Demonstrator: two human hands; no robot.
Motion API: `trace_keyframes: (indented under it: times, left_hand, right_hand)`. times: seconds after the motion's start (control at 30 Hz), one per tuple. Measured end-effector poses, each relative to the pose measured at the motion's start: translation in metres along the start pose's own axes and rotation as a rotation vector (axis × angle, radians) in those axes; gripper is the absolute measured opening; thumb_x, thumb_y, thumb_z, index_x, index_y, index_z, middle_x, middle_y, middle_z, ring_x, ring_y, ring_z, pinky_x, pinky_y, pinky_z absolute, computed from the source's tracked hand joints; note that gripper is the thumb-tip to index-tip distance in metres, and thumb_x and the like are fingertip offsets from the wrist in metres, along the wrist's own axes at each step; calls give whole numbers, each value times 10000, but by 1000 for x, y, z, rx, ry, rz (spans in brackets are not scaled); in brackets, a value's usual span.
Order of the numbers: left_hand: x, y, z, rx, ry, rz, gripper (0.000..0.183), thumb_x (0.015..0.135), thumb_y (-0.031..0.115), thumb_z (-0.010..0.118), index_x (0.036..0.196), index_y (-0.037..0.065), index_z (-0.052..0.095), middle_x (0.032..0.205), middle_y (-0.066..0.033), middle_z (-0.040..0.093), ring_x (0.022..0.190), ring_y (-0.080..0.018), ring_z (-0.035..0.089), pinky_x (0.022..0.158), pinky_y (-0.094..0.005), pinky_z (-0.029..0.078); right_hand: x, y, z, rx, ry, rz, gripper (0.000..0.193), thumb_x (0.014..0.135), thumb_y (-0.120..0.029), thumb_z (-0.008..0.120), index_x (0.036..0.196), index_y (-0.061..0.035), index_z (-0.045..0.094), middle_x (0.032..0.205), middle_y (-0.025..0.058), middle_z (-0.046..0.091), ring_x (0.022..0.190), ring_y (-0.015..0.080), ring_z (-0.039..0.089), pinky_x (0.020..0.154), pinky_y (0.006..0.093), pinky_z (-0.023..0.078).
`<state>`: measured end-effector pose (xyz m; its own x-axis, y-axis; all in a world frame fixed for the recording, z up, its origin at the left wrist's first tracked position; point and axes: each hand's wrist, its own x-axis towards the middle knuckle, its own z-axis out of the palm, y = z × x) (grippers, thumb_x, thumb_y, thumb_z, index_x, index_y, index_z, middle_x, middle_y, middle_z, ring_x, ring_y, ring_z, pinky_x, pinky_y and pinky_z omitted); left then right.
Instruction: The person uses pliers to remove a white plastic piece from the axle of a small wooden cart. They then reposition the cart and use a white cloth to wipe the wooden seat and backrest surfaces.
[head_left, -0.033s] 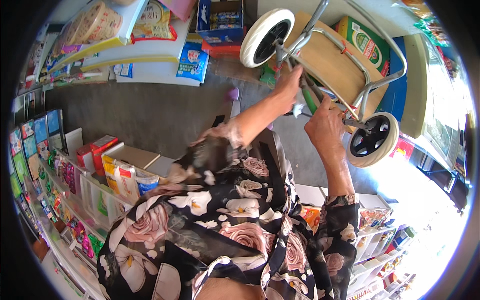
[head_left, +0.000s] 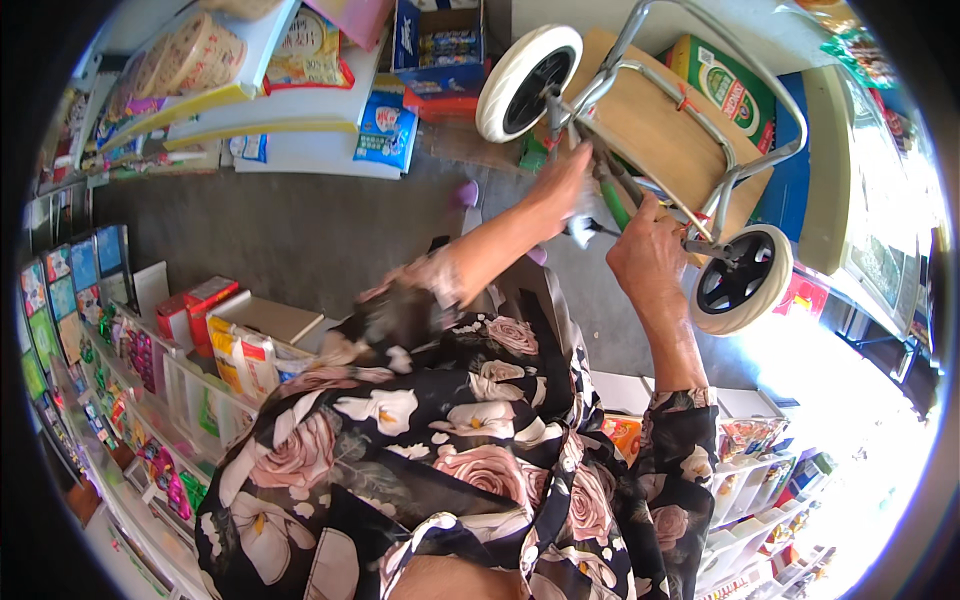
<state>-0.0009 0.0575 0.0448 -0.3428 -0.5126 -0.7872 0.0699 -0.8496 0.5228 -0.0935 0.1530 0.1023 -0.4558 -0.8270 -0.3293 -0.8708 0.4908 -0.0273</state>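
A small hand cart lies tipped in front of me, with a grey metal tube frame [head_left: 722, 190], a wooden board [head_left: 650, 125] and two white wheels with black hubs, one upper [head_left: 528, 82] and one lower [head_left: 740, 280]. My left hand [head_left: 560, 185] is closed on the cart's metal bar close to the upper wheel. My right hand [head_left: 650, 255] grips a green-handled tool [head_left: 612, 200] held against the bar between the wheels. A small white piece [head_left: 580, 228] shows between the two hands. My sleeves are black with a rose print.
Low shelves of packaged goods [head_left: 200, 340] run along my left. White shelves with snack bags [head_left: 300, 60] and a blue carton [head_left: 440, 40] stand ahead. A green box [head_left: 730, 85] lies behind the cart. White racks [head_left: 760, 470] are at lower right, over a grey concrete floor [head_left: 300, 230].
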Motion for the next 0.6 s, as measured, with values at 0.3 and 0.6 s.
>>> trace_keyframes:
  times: [0.3,0.6]
  left_hand:
    - [-45,117,-87,487,268,1093,231,902,196,573,1047,16,576,893,-49,607,790,-104,553,733,-252,456]
    - [-26,152,-25,745,-288,616,495,757,146,687,1204,2,529,1034,-92,627,913,-146,584,829,-280,462]
  right_hand:
    - [1,0,-10,43,47,-15,405,723,-80,575,1062,89,434,876,335,558,733,426,637,623,450,544]
    - [7,-4,-38,166,-186,24,506,691,-94,581,1110,143,427,947,357,572,828,434,631,727,450,530]
